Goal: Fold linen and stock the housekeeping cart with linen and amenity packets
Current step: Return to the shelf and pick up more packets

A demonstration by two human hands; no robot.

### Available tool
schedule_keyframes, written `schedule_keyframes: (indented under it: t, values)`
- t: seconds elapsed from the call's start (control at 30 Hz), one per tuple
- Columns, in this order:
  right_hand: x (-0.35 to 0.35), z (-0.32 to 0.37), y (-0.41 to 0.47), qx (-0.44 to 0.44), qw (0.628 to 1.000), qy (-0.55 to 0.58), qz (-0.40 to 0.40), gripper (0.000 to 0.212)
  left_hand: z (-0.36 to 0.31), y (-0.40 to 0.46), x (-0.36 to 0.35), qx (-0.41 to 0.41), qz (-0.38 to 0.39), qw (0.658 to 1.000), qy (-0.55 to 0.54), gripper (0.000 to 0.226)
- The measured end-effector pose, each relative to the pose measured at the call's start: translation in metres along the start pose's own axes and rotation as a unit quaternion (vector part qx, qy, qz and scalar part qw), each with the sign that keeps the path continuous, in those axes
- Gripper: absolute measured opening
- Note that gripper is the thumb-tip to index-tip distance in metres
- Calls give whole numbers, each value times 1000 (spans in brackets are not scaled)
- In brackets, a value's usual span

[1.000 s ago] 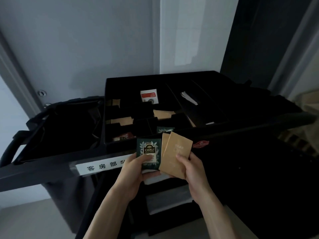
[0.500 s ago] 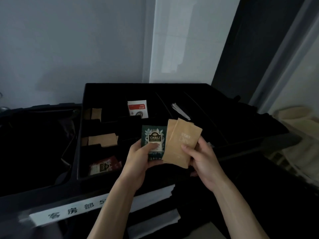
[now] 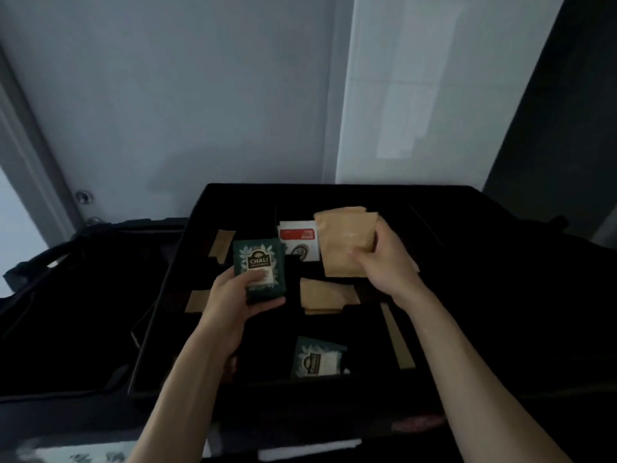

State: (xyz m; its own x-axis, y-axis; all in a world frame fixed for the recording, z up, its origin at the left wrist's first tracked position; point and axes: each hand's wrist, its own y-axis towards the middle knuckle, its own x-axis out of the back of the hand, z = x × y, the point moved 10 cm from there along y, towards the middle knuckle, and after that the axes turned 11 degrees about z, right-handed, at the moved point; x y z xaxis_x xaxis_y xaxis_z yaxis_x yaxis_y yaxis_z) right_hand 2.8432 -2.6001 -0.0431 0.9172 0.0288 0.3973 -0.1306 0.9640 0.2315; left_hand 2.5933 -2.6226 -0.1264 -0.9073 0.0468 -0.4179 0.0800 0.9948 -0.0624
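Left hand (image 3: 233, 295) holds green packet (image 3: 258, 267); right hand (image 3: 384, 259) holds tan packets (image 3: 344, 242).

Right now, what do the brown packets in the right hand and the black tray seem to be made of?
Brown packets: probably kraft paper, matte tan, flat with crisp edges. Black tray: looks like rigid matte plastic with straight moulded dividers; the dim light leaves this uncertain.

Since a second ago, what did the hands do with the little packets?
The hands moved apart over the tray. The right hand carried the tan packets away to the right and farther back; the left hand kept the green tea packet. Both grips stayed the same, and packets lying in the tray stayed put.
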Motion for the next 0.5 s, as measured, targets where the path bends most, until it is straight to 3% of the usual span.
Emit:
schedule_keyframes:
  t: [0.1, 0.27, 0.43, 0.5]
  values:
    - [-21, -1, 31, 14, 991, -51, 120, 27, 3, 18, -11, -10, -28, 1000, 4, 19]
    - [-69, -37, 60, -12, 946, -196, 258, 33, 27, 36, -14, 8, -73, 997, 21, 16]
    - [-92, -75, 70, -41, 876, -356, 324, 32, 41, 48, -12, 15, -78, 996, 30, 17]
    - [-95, -87, 71, -51, 865, -376, 328, 32, 48, 53, -16, 27, -68, 997, 35, 17]
